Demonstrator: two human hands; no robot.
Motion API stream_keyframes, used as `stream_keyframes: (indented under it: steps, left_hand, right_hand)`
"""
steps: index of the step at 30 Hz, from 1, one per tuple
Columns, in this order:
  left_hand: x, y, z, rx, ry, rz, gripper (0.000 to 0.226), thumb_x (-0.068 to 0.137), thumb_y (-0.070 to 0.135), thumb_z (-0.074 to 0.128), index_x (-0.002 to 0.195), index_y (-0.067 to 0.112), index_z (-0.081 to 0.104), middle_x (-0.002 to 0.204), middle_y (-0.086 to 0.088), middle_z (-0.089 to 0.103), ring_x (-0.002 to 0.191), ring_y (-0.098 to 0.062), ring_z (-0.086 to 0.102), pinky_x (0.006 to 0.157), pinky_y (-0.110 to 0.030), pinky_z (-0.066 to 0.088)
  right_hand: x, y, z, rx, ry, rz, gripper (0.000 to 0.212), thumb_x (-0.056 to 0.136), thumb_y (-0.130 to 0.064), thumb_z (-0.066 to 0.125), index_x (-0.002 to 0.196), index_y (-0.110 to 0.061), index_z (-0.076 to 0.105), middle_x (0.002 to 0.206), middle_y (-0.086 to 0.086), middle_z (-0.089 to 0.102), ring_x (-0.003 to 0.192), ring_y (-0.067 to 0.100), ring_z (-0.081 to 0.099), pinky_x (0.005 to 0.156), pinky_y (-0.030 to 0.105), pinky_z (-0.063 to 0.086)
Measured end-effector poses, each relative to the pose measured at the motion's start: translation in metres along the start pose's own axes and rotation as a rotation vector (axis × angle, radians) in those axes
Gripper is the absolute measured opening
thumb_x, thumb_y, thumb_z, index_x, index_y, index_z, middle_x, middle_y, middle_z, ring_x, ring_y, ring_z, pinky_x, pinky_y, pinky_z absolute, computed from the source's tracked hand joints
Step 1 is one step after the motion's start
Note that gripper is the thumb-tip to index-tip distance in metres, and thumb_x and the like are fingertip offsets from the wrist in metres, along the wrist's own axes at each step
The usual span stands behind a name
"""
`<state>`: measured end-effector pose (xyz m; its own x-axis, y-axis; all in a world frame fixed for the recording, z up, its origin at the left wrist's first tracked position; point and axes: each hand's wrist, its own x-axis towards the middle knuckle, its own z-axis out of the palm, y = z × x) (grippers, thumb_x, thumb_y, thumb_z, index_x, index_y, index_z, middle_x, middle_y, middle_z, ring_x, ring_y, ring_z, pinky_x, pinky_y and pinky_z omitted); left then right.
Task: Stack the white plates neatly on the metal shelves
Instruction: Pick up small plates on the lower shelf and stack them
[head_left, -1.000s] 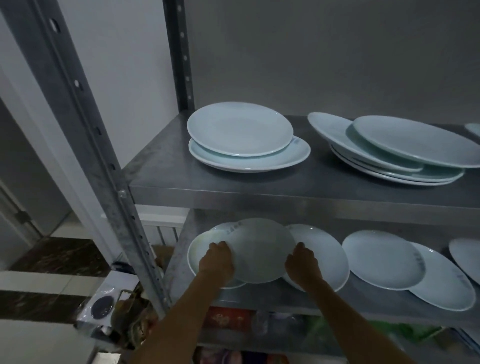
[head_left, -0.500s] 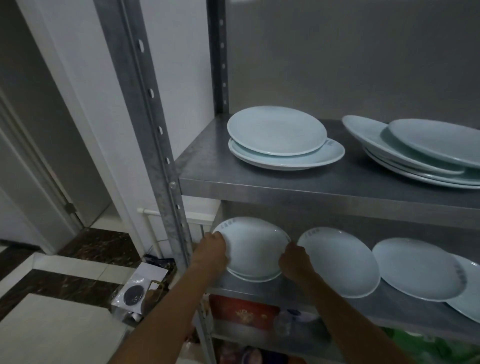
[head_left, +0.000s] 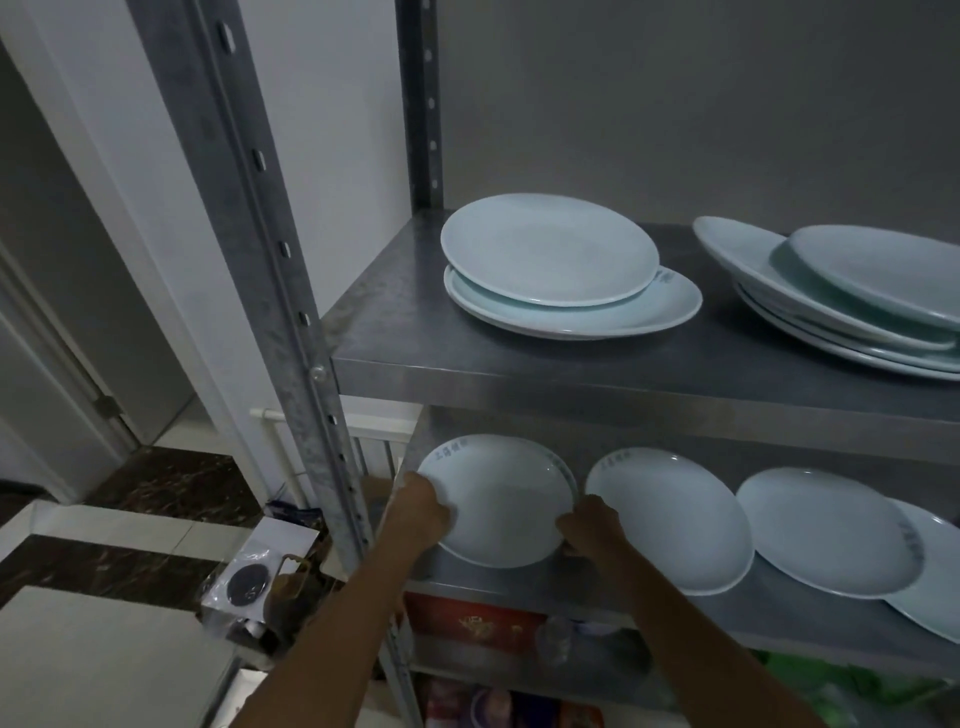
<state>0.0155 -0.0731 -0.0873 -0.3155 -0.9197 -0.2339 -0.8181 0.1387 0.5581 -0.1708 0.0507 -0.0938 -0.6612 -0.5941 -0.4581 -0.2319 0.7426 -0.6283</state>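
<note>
On the lower metal shelf (head_left: 571, 587), a white plate stack (head_left: 498, 504) lies at the far left. My left hand (head_left: 421, 512) grips its left rim and my right hand (head_left: 589, 527) grips its right rim. To the right lie a second white plate (head_left: 675, 519), a third plate (head_left: 821, 530) overlapping it, and part of another plate (head_left: 930, 571). The upper shelf (head_left: 395, 312) carries two stacked plates (head_left: 550, 249) and a slanting pile of larger plates (head_left: 841, 291) at the right edge.
A perforated metal upright (head_left: 270, 249) stands just left of my left hand. Below the lower shelf sit a red box (head_left: 472, 623) and other packages. On the floor to the left lie a white packet with a black disc (head_left: 249, 582) and a bag.
The top plate, held at an offset over the left stack a second ago, now sits squarely on it. My view has shifted so the shelves appear further right.
</note>
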Motion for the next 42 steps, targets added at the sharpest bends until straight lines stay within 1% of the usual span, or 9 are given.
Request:
stream_keyframes:
  steps: [2, 6, 12, 15, 21, 24, 27, 31, 42]
  left_hand:
    - [0.003, 0.000, 0.002, -0.034, -0.006, -0.020, 0.066, 0.086, 0.025, 0.065, 0.134, -0.007, 0.033, 0.121, -0.018, 0.056, 0.110, -0.029, 0.055, 0.087, -0.030, 0.045]
    - [0.007, 0.000, 0.000, -0.074, -0.006, -0.041, 0.057, 0.086, 0.020, 0.064, 0.130, -0.006, 0.039, 0.121, -0.020, 0.056, 0.111, -0.032, 0.054, 0.084, -0.031, 0.045]
    - [0.004, 0.005, -0.010, -0.043, 0.039, -0.007, 0.049, 0.085, 0.018, 0.062, 0.123, -0.006, 0.045, 0.122, -0.022, 0.049, 0.110, -0.033, 0.051, 0.089, -0.036, 0.047]
    - [0.003, 0.027, -0.018, 0.039, 0.055, 0.022, 0.051, 0.084, 0.028, 0.061, 0.124, 0.001, 0.046, 0.124, -0.018, 0.048, 0.112, -0.033, 0.051, 0.097, -0.041, 0.044]
    - [0.000, 0.097, -0.006, 0.019, 0.001, 0.194, 0.044, 0.083, 0.023, 0.060, 0.121, 0.003, 0.054, 0.118, -0.015, 0.060, 0.110, -0.030, 0.056, 0.090, -0.036, 0.048]
    - [-0.009, 0.124, 0.016, 0.003, -0.033, 0.263, 0.033, 0.079, 0.015, 0.058, 0.109, 0.003, 0.056, 0.109, -0.015, 0.061, 0.098, -0.030, 0.059, 0.075, -0.031, 0.047]
    - [-0.021, 0.143, 0.045, -0.001, -0.069, 0.304, 0.037, 0.081, 0.017, 0.058, 0.114, 0.005, 0.051, 0.114, -0.014, 0.057, 0.102, -0.030, 0.057, 0.077, -0.031, 0.046]
    - [-0.033, 0.158, 0.088, 0.023, -0.121, 0.365, 0.038, 0.086, 0.021, 0.057, 0.120, 0.004, 0.051, 0.119, -0.016, 0.057, 0.106, -0.031, 0.057, 0.087, -0.037, 0.049]
    - [-0.040, 0.150, 0.147, 0.191, -0.053, 0.412, 0.035, 0.093, 0.024, 0.051, 0.120, 0.001, 0.049, 0.118, -0.015, 0.055, 0.104, -0.030, 0.060, 0.087, -0.038, 0.050]
  right_hand:
    - [0.002, 0.000, -0.001, 0.020, -0.012, 0.023, 0.048, 0.086, -0.017, 0.061, 0.129, 0.000, 0.048, 0.115, 0.018, 0.058, 0.088, 0.030, 0.063, 0.060, 0.032, 0.060]
    - [0.004, -0.001, 0.001, -0.087, 0.034, -0.017, 0.048, 0.083, -0.019, 0.062, 0.125, 0.000, 0.051, 0.116, 0.021, 0.062, 0.098, 0.036, 0.065, 0.080, 0.044, 0.059]
    - [0.004, 0.000, -0.005, -0.114, 0.131, -0.105, 0.047, 0.085, -0.025, 0.062, 0.122, 0.002, 0.057, 0.116, 0.021, 0.065, 0.102, 0.036, 0.065, 0.087, 0.042, 0.055]
    - [0.000, -0.001, -0.029, -0.100, 0.189, -0.137, 0.040, 0.086, -0.026, 0.059, 0.116, 0.000, 0.060, 0.113, 0.019, 0.066, 0.102, 0.035, 0.064, 0.079, 0.035, 0.052]
    - [-0.004, 0.019, -0.106, -0.081, 0.304, -0.104, 0.031, 0.087, -0.023, 0.055, 0.104, 0.001, 0.066, 0.101, 0.019, 0.070, 0.093, 0.033, 0.067, 0.074, 0.033, 0.051]
    - [-0.008, 0.042, -0.135, -0.089, 0.385, -0.074, 0.030, 0.087, -0.022, 0.057, 0.107, -0.001, 0.064, 0.107, 0.019, 0.069, 0.102, 0.035, 0.065, 0.078, 0.032, 0.048]
    - [-0.013, 0.070, -0.153, -0.094, 0.424, -0.017, 0.034, 0.089, -0.024, 0.057, 0.115, -0.001, 0.060, 0.116, 0.019, 0.064, 0.109, 0.037, 0.060, 0.080, 0.032, 0.046]
    - [-0.014, 0.110, -0.167, -0.119, 0.432, 0.046, 0.032, 0.091, -0.025, 0.056, 0.112, 0.000, 0.058, 0.116, 0.020, 0.061, 0.107, 0.038, 0.059, 0.080, 0.034, 0.044]
    - [0.011, 0.162, -0.148, -0.181, 0.381, 0.029, 0.030, 0.097, -0.028, 0.048, 0.112, -0.003, 0.053, 0.111, 0.018, 0.058, 0.101, 0.037, 0.059, 0.076, 0.036, 0.044]
